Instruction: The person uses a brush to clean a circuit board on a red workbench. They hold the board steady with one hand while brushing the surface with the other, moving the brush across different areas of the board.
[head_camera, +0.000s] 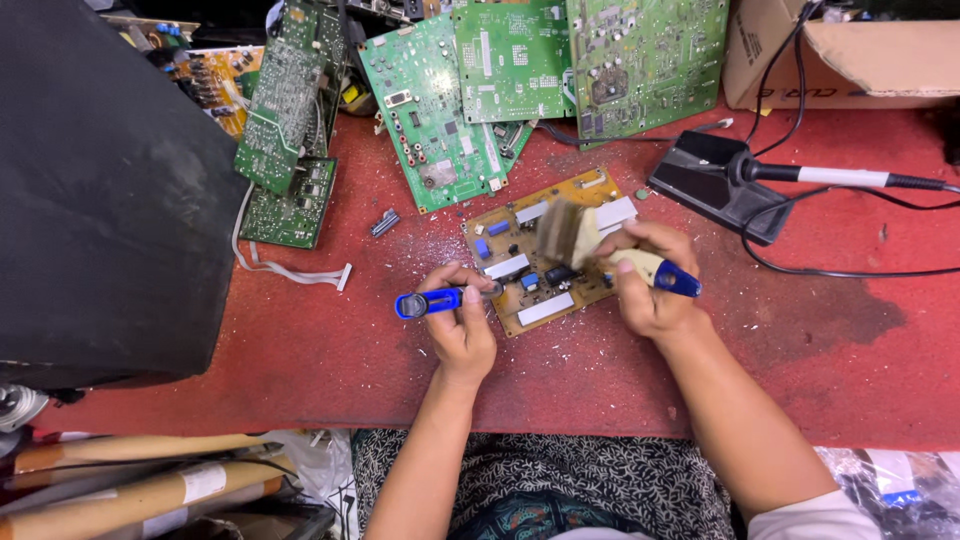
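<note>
A tan circuit board (545, 262) lies on the red table (300, 340) in front of me. My left hand (460, 320) grips a small tool with a blue handle (428, 301), its tip at the board's left edge. My right hand (650, 285) holds a paintbrush with a cream and blue handle (660, 272). Its bristles (562, 231) are blurred over the middle of the board.
Several green circuit boards (440, 100) lie at the back. A soldering iron (830, 176) rests on its black stand (715, 185) at right, with cables trailing. A cardboard box (850, 55) stands at back right. A large black casing (100, 190) fills the left.
</note>
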